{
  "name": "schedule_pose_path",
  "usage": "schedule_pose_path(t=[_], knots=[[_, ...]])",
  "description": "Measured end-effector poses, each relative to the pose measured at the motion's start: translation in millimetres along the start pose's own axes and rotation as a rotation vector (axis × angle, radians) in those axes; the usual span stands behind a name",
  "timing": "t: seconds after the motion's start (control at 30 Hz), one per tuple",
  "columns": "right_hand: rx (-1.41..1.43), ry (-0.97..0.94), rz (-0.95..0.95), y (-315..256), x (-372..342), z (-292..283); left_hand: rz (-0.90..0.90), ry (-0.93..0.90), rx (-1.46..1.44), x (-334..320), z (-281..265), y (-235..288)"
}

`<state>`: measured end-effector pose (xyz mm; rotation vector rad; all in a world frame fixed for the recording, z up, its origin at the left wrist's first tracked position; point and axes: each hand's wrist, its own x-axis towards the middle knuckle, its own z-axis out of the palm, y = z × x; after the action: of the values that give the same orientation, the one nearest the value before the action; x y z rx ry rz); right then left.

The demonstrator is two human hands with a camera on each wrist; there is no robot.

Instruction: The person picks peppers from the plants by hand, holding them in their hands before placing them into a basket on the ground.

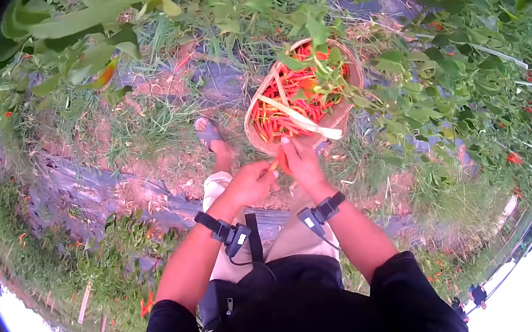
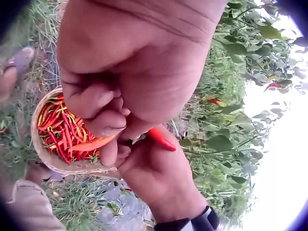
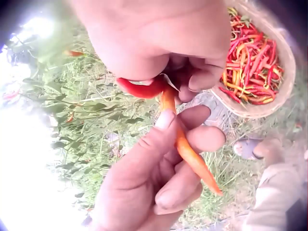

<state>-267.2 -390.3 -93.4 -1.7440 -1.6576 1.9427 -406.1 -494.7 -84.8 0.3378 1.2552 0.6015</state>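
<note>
My left hand [image 1: 252, 184] pinches an orange pepper [image 3: 195, 161] between thumb and fingers; its tapered end sticks out past the fingers. Close beside it, my right hand [image 1: 304, 164] has its fingers curled round a red pepper [image 3: 142, 89], which juts out from the hand in the right wrist view. The two peppers meet or nearly meet where the hands come together; fingers hide the exact contact. Just beyond the hands stands a woven basket [image 1: 251, 127] holding several red and orange peppers [image 2: 65, 132], with a pale strap [image 1: 300, 120] across it.
Leafy pepper plants [image 1: 403, 87] grow at the right, and leaves [image 1: 88, 18] hang into the top of the head view. Grass and dark ground sheeting [image 1: 81, 190] lie at the left. A sandalled foot [image 1: 208, 132] is left of the basket.
</note>
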Motion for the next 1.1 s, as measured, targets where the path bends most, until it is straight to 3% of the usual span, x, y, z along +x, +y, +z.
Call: schedule_pose_path(t=[0.1, 0.13, 0.2, 0.27, 0.33, 0.4, 0.47, 0.53, 0.6, 0.67, 0.73, 0.8, 0.83, 0.93, 0.97, 1.1], knots=[[-0.195, 0.022, -0.081, 76, 16, -17, -0.113, -0.004, 0.131, 39, 17, -26], [-0.398, 0.029, -0.144, 112, 23, -21, -0.116, -0.004, 0.145, 48, 22, -32], [-0.593, 0.048, -0.213, 121, 36, -34, -0.186, 0.033, 0.104, 69, 30, -39], [-0.094, -0.088, 0.238, 120, 37, -46, -0.184, 0.047, 0.080, 89, 40, -46], [0.043, -0.056, 0.249, 121, 36, -53, -0.198, 0.110, 0.048, 93, 42, -50], [0.176, -0.004, 0.258, 111, 37, -63, -0.048, 0.109, 0.065, 105, 47, -47], [0.414, 0.004, 0.408, 90, 31, -78, -0.057, 0.157, 0.104, 113, 46, -45], [0.567, 0.053, 0.437, 106, 31, -80, -0.068, 0.188, 0.135, 118, 43, -54], [0.713, 0.103, 0.465, 115, 33, -81, 0.101, 0.299, 0.236, 121, 35, -68], [0.833, 0.220, 0.500, 119, 31, -83, 0.062, 0.265, 0.161, 112, 24, -65], [0.855, 0.210, 0.492, 126, 32, -86, 0.029, 0.232, 0.083, 104, 5, -70], [0.951, 0.169, 0.540, 128, 31, -87, 0.333, 0.445, 0.403, 97, -13, -83], [0.953, 0.145, 0.542, 130, 34, -84, 0.328, 0.441, 0.390, 89, -27, -78], [0.824, 0.194, 0.558, 127, 56, -58, 0.042, 0.426, 0.342, 76, -97, -79], [0.809, 0.130, 0.521, 121, 63, -48, -0.031, 0.457, 0.325, 79, -126, -88], [0.706, 0.220, 0.464, 126, 93, -7, -0.040, 0.666, 0.597, 97, -252, -120]])
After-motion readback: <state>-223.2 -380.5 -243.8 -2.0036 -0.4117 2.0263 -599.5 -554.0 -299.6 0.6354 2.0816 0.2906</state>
